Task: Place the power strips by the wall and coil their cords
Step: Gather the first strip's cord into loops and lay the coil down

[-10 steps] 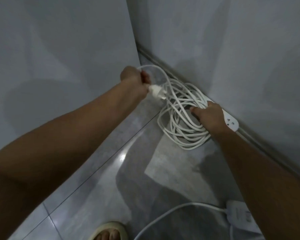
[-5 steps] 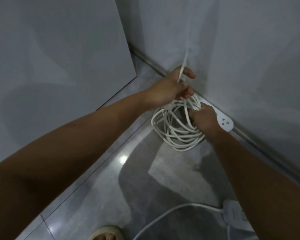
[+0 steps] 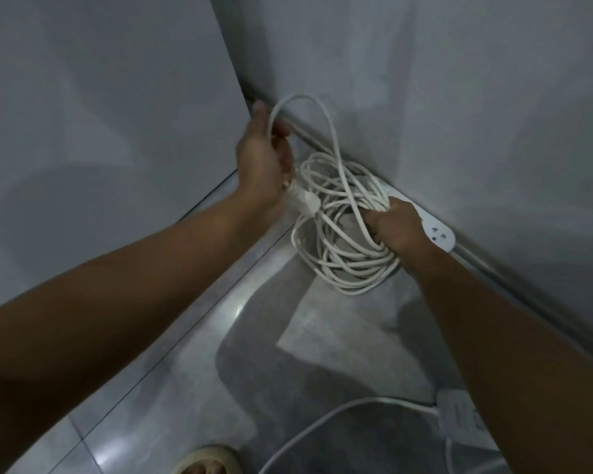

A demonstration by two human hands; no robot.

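The right hand (image 3: 396, 227) is clutching the coiled cord (image 3: 339, 278) beside the power strip (image 3: 440, 234) lying against the wall (image 3: 476, 114), while the left hand (image 3: 261, 165) is gripping the last loop, which probably needs laying onto the coil next.

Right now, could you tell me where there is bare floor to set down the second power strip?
Bare floor lies between the coiled cord and the loose cord of the second power strip. More lies left of the sandal. The corner is crowded: coil, first power strip, left hand and right hand.
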